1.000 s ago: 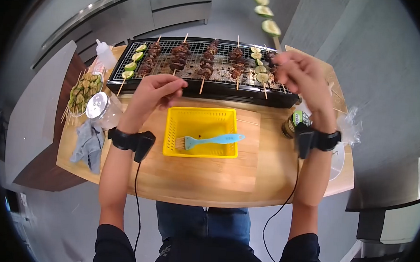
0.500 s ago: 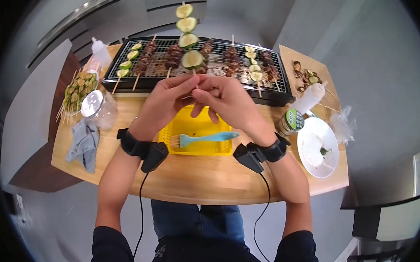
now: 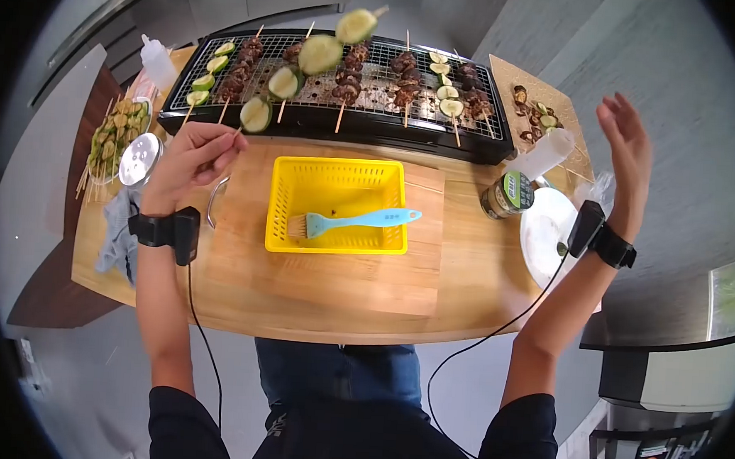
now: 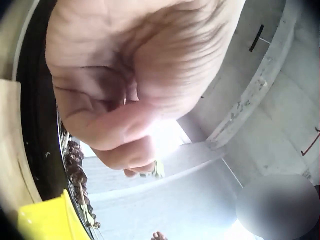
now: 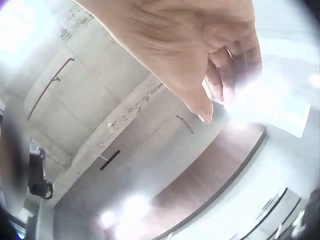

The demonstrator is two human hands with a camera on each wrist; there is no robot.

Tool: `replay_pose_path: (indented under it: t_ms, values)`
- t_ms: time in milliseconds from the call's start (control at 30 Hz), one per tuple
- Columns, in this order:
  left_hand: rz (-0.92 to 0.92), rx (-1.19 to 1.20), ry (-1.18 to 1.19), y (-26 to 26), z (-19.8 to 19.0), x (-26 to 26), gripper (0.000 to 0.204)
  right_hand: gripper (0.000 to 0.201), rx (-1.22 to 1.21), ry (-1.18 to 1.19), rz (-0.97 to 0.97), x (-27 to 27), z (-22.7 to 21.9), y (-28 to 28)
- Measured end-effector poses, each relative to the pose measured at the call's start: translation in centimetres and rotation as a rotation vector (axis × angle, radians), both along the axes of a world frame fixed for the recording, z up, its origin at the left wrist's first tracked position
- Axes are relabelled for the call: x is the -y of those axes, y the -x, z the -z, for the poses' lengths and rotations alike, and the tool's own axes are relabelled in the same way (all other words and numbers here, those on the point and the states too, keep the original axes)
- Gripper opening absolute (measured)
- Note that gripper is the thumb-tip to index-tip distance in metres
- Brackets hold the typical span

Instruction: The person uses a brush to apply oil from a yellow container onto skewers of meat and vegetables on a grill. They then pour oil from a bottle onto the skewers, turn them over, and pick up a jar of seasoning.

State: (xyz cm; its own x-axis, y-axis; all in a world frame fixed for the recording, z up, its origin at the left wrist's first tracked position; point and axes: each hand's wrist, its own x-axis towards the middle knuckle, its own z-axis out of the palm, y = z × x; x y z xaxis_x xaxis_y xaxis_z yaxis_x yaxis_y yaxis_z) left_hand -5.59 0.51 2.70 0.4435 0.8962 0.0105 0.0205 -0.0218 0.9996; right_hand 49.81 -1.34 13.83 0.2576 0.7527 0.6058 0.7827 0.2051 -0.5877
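In the head view the left hand (image 3: 190, 164) pinches the lower end of a skewer threaded with green-edged vegetable slices (image 3: 319, 54), which slants up to the right above the grill (image 3: 332, 121). The left wrist view shows the curled fingers of that hand (image 4: 125, 95), with most of the skewer hidden. The right hand (image 3: 627, 152) is raised at the right, above the table's right side, holding nothing. Its fingers look relaxed in the right wrist view, where the hand (image 5: 200, 55) is near no object. Meat skewers (image 3: 348, 83) and more slice skewers (image 3: 205, 82) lie on the grill.
A yellow basket (image 3: 336, 249) holds a blue brush (image 3: 360, 221). At the right are a green-labelled jar (image 3: 509, 195), a squeeze bottle (image 3: 543, 153) and a white plate (image 3: 538, 230). Left are a plate of skewers (image 3: 118, 142), a lidded jar (image 3: 139, 161) and a grey cloth (image 3: 118, 229).
The hands were together at the skewer and have parted. The left hand moved left with the skewer, now tilted right; the right hand released it and moved far to the right.
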Motion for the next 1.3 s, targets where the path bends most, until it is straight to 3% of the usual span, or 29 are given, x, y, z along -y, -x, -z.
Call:
replay_pose_path:
  t_ms: [33, 100, 167, 233, 300, 333, 467, 600, 767, 800, 867, 900, 967, 1100, 1167, 1200, 1233, 1300]
  values:
    - [0.003, 0.014, 0.006, 0.2, 0.2, -0.1, 0.026, 0.064, 0.014, 0.006, 0.003, 0.1, 0.9, -1.4]
    - [0.149, -0.002, 0.032, 0.7, 0.6, -0.3, 0.028, 0.086, -0.029, 0.236, -0.148, -0.2, 3.4, -3.5]
    - [0.124, -0.012, 0.059, 0.1, -0.1, 0.4, 0.030, 0.087, -0.066, 0.311, -0.168, -0.3, 5.9, -4.0]
    - [0.165, -0.187, 0.068, -0.1, -0.2, 0.7, 0.030, 0.088, -0.096, 0.397, -0.212, -0.6, 7.3, -3.2]
    - [0.128, -0.150, 0.096, 0.0, 0.0, 1.0, 0.030, 0.079, -0.149, 0.465, -0.292, -0.7, 8.0, -2.1]
    - [0.171, -0.130, 0.106, 0.0, -0.1, 1.0, 0.029, 0.063, -0.149, 0.463, -0.277, -1.2, 8.7, -2.4]
    - [0.238, -0.092, 0.130, -0.1, 0.2, 0.7, 0.029, 0.051, -0.187, 0.535, -0.377, -2.8, 10.5, -3.7]
    - [0.299, -0.113, 0.151, -0.7, -0.1, 0.8, 0.030, 0.051, -0.123, 0.616, -0.345, -2.7, 9.7, -3.2]
    - [0.254, -0.118, 0.135, -1.2, -0.1, 1.1, 0.030, 0.055, -0.158, 0.177, -0.229, -0.8, 4.0, 2.3]
    - [0.247, -0.124, 0.122, -1.4, 0.0, 1.1, 0.030, 0.055, -0.160, 0.181, -0.226, -0.4, 2.9, 3.6]
    - [0.254, -0.132, 0.132, -1.7, 0.1, 1.1, 0.031, 0.056, -0.192, 0.091, -0.400, -0.1, 1.0, 6.9]
    - [0.254, -0.139, 0.136, -1.8, 0.0, 1.0, 0.031, 0.056, -0.200, 0.088, -0.396, 0.2, 0.1, 8.8]
    - [0.251, -0.140, 0.128, -1.9, 0.2, 1.0, 0.031, 0.054, -0.209, 0.236, -0.611, 0.5, -1.0, 12.5]
    - [0.203, -0.156, 0.119, -1.7, 1.1, 0.4, 0.030, 0.054, -0.167, 0.305, -0.749, -0.7, -0.2, 15.7]
    - [0.183, -0.169, 0.121, -1.6, 1.5, 0.1, 0.030, 0.056, 0.098, 0.427, -0.818, -1.0, -0.1, 16.9]
    - [0.164, -0.173, 0.123, -1.7, 1.6, 0.0, 0.029, 0.063, 0.156, 0.543, -0.743, -0.6, -0.7, 17.9]
    - [0.164, -0.176, 0.126, -1.8, 1.6, -0.1, 0.029, 0.063, 0.152, 0.545, -0.745, -0.7, -0.2, 17.8]
    - [0.109, -0.208, 0.068, -2.0, 1.5, 0.0, 0.026, 0.069, 0.388, 0.491, -0.806, -0.9, 1.1, 17.7]
